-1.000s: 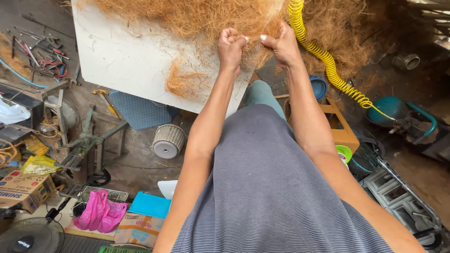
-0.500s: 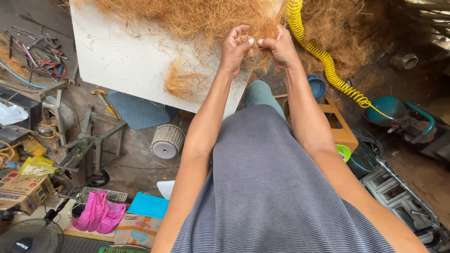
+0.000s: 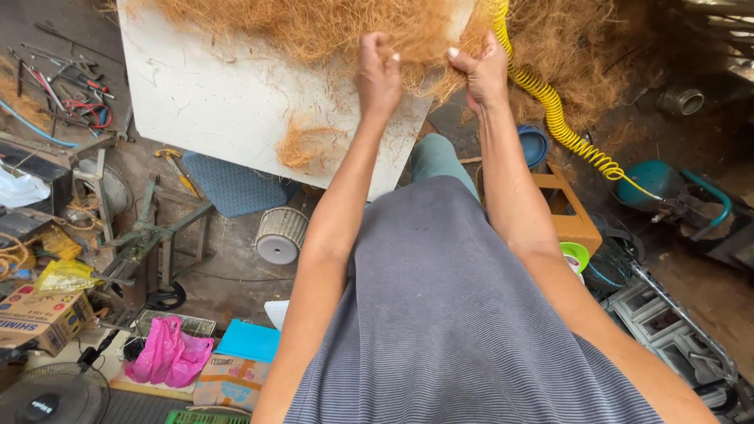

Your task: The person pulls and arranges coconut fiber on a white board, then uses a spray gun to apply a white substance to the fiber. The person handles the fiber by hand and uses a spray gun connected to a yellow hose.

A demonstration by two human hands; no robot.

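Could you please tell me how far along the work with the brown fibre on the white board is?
Done: one small tuft lies apart on the white board. In hand: left hand and right hand both grip strands at the edge of the big fibre pile. Left: most of that pile.

Lower left of my view: a pink bag (image 3: 166,360) beside a blue sheet (image 3: 248,342); a yellow coiled hose (image 3: 559,118) upper right.

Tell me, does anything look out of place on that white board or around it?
A small tuft of coir fibre lies alone on the white board, apart from the main fibre pile that both hands grip. The yellow coiled hose drapes off the board's right corner. Tools lie scattered on the floor.
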